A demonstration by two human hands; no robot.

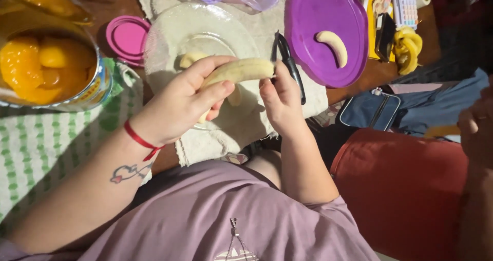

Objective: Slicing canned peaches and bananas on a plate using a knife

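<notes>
My left hand [179,104] grips a peeled banana [239,71] over a clear glass plate [169,35]. Its free end points right. My right hand [280,99] holds a small black-handled knife [287,60] upright against that end of the banana. A cut banana piece [189,59] lies on the plate behind my left hand. Another peeled banana piece [333,45] rests on a purple round lid [313,14] to the right.
An open can of peach slices [49,66] stands at the left on a green-and-white cloth [46,143]. A pink lid [126,37] lies beside the plate. Unpeeled bananas [408,48] sit at the far right. Another person's hand [475,130] shows at the right edge.
</notes>
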